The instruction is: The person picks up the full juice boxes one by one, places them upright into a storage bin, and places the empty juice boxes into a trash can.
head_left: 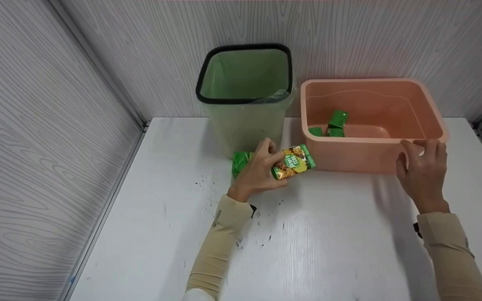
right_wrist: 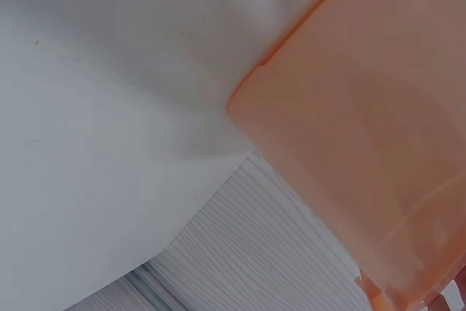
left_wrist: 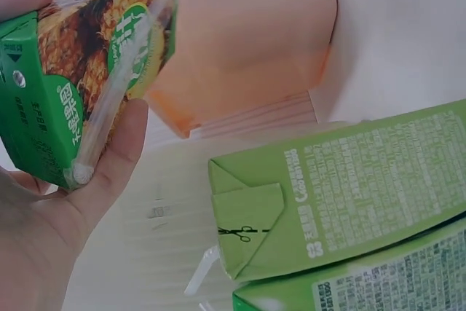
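Observation:
My left hand [head_left: 258, 170] grips a small pineapple juice carton [head_left: 292, 163], just in front of the salmon-pink plastic tub [head_left: 349, 156]. In the left wrist view a clear-wrapped straw [left_wrist: 120, 92] runs along the side of that juice carton [left_wrist: 87, 63], with the thumb against it. Two more green juice cartons [left_wrist: 342, 187] lie side by side below this hand; in the head view the hand partly hides them. My right hand [head_left: 425, 167] holds the tub's front rim near its right corner, fingers hooked over the edge. Several green cartons [head_left: 338, 119] lie inside the tub at its left.
A pale green waste bin [head_left: 245, 121] with a black rim stands left of the tub, against the back wall [head_left: 161, 62]. Dark specks are scattered over the white table [head_left: 308, 251]. A grey wood-grain panel [head_left: 36, 146] rises along the left side.

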A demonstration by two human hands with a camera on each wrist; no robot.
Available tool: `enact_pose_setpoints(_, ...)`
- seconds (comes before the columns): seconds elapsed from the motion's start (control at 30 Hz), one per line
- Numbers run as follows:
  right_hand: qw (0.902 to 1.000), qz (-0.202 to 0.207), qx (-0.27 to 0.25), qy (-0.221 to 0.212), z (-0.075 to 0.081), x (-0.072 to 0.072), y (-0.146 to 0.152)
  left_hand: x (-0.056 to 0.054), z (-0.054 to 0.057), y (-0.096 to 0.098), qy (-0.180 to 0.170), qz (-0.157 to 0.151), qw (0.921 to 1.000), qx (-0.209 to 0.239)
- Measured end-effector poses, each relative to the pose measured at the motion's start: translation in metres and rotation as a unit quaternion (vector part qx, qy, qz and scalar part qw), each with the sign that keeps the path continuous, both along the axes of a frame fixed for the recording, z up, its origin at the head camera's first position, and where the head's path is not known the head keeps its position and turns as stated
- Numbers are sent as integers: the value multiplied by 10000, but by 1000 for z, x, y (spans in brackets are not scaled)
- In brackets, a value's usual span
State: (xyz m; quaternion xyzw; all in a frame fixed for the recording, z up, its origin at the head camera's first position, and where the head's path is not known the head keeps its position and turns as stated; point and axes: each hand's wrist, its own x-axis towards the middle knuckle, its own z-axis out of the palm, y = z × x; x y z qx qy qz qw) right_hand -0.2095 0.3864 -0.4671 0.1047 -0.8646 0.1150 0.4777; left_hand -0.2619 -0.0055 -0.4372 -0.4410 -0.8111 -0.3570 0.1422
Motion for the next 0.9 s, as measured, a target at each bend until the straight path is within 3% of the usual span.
enact_pose_setpoints(0.2,10000,-4,7,-29,2,0,-1,0,1,-1,216,-88,9985,485)
enact_pose_setpoints(0.47,9999,-7,-64,-128,4,2,-1,-3,3,2,491,-170,9911,1229)
enact_pose_setpoints(0.6,9998,-30,-126,-150,3,2,-2,-3,6,5,437,-136,9902,1321)
enact_pose_setpoints(0.9,9997,5,-108,-212,3,3,-1,0,15,16,217,332,9931,1100)
